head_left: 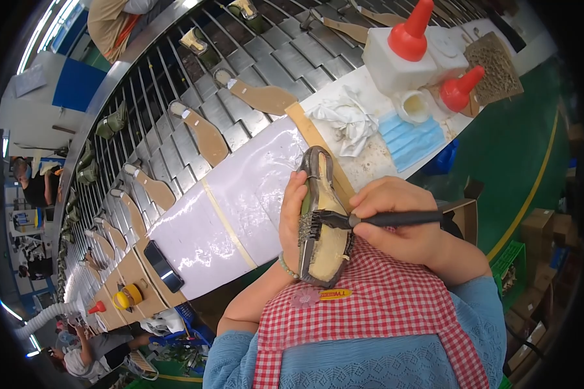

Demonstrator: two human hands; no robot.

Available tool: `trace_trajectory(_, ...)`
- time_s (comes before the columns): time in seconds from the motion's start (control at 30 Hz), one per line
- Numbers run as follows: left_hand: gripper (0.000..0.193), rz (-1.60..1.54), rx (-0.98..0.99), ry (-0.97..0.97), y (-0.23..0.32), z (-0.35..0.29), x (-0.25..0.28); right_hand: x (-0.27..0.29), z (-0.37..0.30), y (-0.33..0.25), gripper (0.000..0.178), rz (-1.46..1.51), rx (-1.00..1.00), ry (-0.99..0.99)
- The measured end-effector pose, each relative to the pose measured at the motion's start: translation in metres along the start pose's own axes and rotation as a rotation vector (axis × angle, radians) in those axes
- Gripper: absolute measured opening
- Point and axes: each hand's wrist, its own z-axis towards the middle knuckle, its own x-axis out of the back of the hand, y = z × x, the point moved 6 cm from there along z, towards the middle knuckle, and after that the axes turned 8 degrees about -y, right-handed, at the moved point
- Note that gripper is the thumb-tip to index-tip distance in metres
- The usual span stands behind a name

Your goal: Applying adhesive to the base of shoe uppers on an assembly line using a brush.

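Sole side up, a shoe upper on a last [327, 254] rests close to my red-checked apron. Its underside is cream, with a dark edge around it and some green on the side. My left hand [292, 217] is wrapped along the left side of the shoe; its far side hides part of the grip. In my right hand [399, 217] is a black-handled brush [401, 219], held between thumb and fingers. The brush's dark bristles touch the shoe's left edge around its middle.
A white sheet-covered board [227, 194] lies ahead, beside a slatted metal conveyor [259, 78] carrying tan insoles [204, 137]. To the right are a white bottle with a red nozzle [402, 55], an open jar [414, 107], crumpled cloth [347, 122] and a blue mask [410, 137]. A phone [163, 266] lies left.
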Motion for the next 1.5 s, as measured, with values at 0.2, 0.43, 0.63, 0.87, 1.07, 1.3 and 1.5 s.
trace_trajectory(0.2,0.072,0.097,0.016,-0.005,0.007,0.003,0.009,-0.015,0.001,-0.021,0.020,-0.004,0.132,-0.169)
trace_trajectory(0.43,0.064,0.182,0.284,-0.268,0.014,0.013,0.062,0.010,-0.002,0.012,0.021,0.786,-0.153,0.156)
trace_trajectory(0.63,0.076,-0.573,0.552,-0.289,0.006,0.022,0.059,-0.004,0.005,0.026,0.019,1.129,-0.342,0.223)
trace_trajectory(0.87,0.067,-0.486,0.614,-0.578,0.030,0.029,0.033,-0.014,0.015,0.011,0.016,0.659,-0.180,0.176)
trace_trajectory(1.07,0.062,-0.448,0.603,-0.573,0.031,0.026,0.032,-0.010,0.022,-0.024,0.016,0.011,0.156,0.031)
trace_trajectory(1.3,0.058,-0.453,0.576,-0.590,0.034,0.025,0.029,-0.012,0.017,-0.009,0.019,0.394,-0.114,-0.125)
trace_trajectory(1.5,0.055,-0.458,0.600,-0.624,0.038,0.025,0.026,-0.003,0.024,-0.027,0.016,0.019,0.162,-0.017)
